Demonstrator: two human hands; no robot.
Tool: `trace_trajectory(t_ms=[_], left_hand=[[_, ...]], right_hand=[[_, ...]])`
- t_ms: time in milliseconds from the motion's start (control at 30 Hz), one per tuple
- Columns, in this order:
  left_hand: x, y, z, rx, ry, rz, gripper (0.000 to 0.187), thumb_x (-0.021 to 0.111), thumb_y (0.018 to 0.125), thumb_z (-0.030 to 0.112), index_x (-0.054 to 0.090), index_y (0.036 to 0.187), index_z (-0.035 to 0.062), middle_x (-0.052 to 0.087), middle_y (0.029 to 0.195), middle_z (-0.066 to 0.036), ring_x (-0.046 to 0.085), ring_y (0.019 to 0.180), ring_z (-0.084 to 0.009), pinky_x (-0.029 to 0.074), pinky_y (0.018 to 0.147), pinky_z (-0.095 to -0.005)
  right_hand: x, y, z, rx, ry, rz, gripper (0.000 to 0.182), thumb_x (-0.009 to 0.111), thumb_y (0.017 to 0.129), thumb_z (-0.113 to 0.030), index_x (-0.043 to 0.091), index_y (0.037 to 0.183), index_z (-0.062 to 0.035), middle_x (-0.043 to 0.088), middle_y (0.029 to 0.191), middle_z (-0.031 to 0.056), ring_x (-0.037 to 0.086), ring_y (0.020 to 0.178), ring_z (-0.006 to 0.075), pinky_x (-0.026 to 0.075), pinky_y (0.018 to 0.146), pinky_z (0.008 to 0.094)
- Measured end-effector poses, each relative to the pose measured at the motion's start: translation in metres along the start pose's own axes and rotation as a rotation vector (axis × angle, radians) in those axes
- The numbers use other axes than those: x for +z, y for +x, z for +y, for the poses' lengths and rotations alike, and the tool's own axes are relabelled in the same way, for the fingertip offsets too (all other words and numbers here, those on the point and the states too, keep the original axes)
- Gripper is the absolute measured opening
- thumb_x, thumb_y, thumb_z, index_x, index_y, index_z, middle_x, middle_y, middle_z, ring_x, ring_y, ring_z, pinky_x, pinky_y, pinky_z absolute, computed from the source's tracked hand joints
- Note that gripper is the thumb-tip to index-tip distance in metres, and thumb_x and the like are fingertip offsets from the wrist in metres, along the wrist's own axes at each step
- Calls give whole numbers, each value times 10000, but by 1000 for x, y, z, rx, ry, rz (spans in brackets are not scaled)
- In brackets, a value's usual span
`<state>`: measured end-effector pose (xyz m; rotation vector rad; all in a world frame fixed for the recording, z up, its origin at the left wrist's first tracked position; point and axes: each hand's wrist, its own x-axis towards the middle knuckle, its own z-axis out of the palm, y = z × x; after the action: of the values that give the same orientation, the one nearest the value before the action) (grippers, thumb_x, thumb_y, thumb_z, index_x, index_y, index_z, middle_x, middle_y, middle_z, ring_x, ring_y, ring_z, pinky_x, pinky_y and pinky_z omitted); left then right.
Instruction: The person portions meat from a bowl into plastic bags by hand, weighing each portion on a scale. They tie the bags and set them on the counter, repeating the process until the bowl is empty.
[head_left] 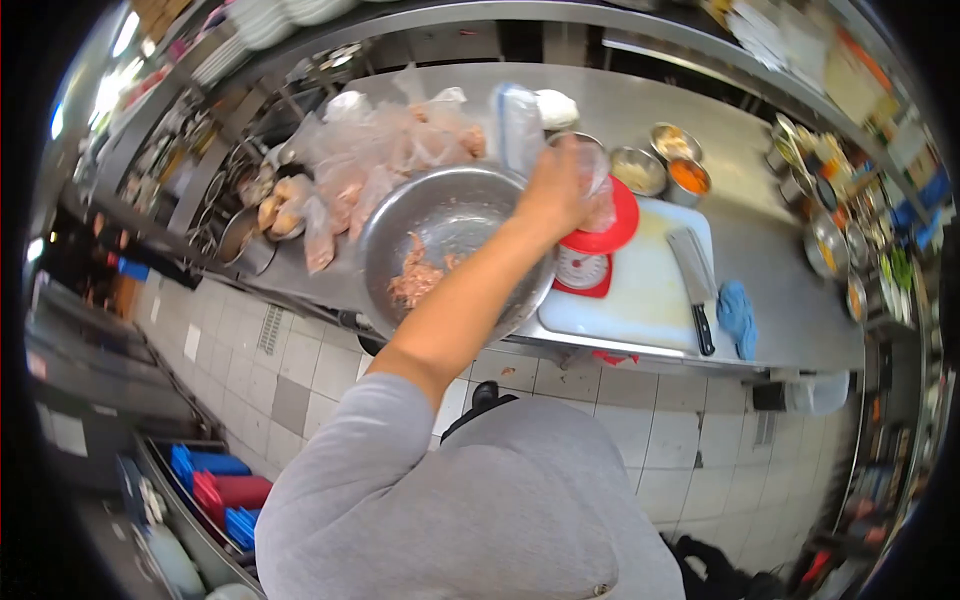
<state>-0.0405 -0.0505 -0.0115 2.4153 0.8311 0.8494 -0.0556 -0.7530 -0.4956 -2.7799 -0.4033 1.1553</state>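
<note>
My left hand, smeared by motion, reaches across the steel bowl to the red scale pan. Its fingers are closed on a clear plastic bag with pinkish meat inside, at the pan. Under the pan stands the red kitchen scale with a white dial. Below my forearm, the large steel bowl holds some minced meat. Several filled bags of meat are heaped behind and left of the bowl. My right hand is out of sight.
A cleaver lies on the white cutting board, beside a blue cloth. Small bowls, one with orange food, stand behind the board. A clear plastic stack is behind the large bowl. A shelf runs overhead.
</note>
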Motion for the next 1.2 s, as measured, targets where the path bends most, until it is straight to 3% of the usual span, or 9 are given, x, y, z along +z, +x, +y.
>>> trace_trajectory(t_ms=[200,433,500,900,1000,1033,1133,1167,1200], left_hand=[[-33,52,14,143,69,171,176,580,878,63,675,999,-21,641,987,-256,625,982,-419,504,887,-474],[-144,48,5,300,-50,522,199,589,909,141,700,1017,16,673,998,-208,647,965,-378,518,845,-441],[-152,62,-33,249,96,144,234,611,921,186,704,1045,10,686,1027,-206,655,966,-384,514,870,-437],[-220,108,-149,161,174,74,273,628,926,211,703,1065,-12,705,976,-218,679,929,-373,524,829,-423],[-205,141,-175,99,129,75,257,625,925,201,700,1035,-18,706,879,-203,688,796,-352,529,748,-412],[-200,154,-184,37,99,53,248,628,903,188,707,1042,-3,708,998,-216,677,949,-377,519,859,-416],[-169,197,-238,-40,20,53,231,630,880,183,714,1014,15,716,965,-203,685,936,-364,528,834,-407],[-166,202,-238,-180,-53,-4,209,628,852,175,720,973,31,721,936,-194,693,920,-348,538,810,-396],[-156,206,-248,-179,-64,-16,209,628,852,175,720,973,31,721,936,-194,693,920,-348,538,810,-396]], right_hand=[[-77,32,-86,-93,40,110,289,566,881,-285,697,883,-28,693,806,231,682,719,394,531,632,502],[-81,20,-125,-127,-26,102,303,561,875,-293,693,848,-22,688,793,231,676,732,405,526,657,508],[-72,11,-122,-127,-66,92,307,559,873,-295,691,838,-20,687,790,231,674,736,408,524,664,510],[-12,-86,-106,-86,-122,191,338,550,863,-307,684,777,-9,678,769,231,662,758,427,514,706,521],[-15,-118,-144,96,17,226,377,533,871,-323,692,768,3,681,795,243,656,780,441,509,738,520],[-13,-130,-158,231,142,226,414,516,880,-338,699,764,15,685,823,255,651,799,453,505,768,518],[35,-158,-154,338,196,171,420,540,883,-358,700,777,16,689,837,248,655,823,449,502,768,525],[112,-132,-76,21,-166,165,431,574,881,-389,702,800,16,695,881,246,658,844,445,505,775,531],[115,-154,-82,118,-25,124,432,575,881,-390,702,802,15,695,883,247,658,845,445,505,776,531]])
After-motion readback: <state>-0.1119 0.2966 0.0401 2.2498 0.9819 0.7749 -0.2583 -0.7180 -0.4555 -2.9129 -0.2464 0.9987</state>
